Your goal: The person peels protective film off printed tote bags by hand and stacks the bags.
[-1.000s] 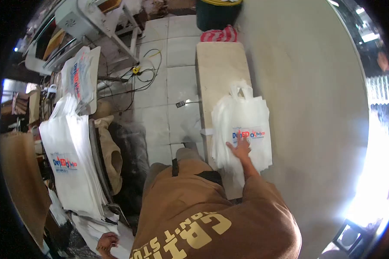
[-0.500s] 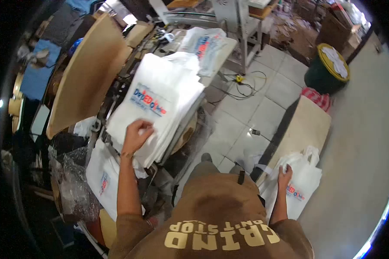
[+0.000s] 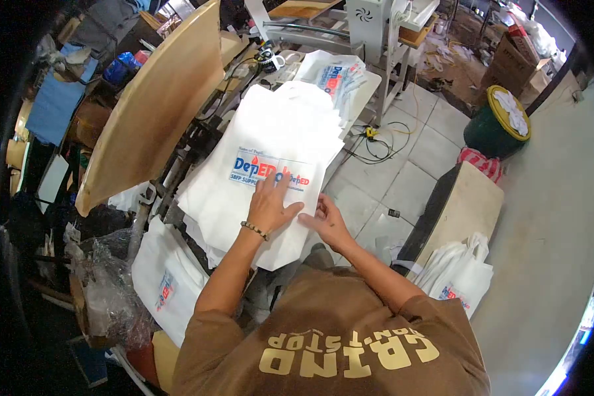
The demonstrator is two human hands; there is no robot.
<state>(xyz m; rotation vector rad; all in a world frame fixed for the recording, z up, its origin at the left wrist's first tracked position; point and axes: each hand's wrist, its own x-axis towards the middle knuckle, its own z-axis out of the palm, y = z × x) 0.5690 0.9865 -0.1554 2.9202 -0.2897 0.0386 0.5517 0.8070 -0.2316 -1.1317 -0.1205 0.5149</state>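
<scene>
Left hand [image 3: 270, 206] spread out on a stack of flat white bags with red-and-blue print [image 3: 280, 138], right hand [image 3: 328, 223] at its edge

Right fingers look loosely curled, can't tell if they're pinching anything. More white printed bags [image 3: 171, 274] sit lower left, plus a smaller white pile [image 3: 452, 267] on the long beige-topped bench [image 3: 472, 201] off right.

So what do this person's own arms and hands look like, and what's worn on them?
Both the left hand and the right hand are bare, without gloves. A beaded bracelet, mixing dark and lighter beads, circles the left wrist; the right wrist shows nothing worn. The short brown sleeves leave the forearms bare.
</scene>
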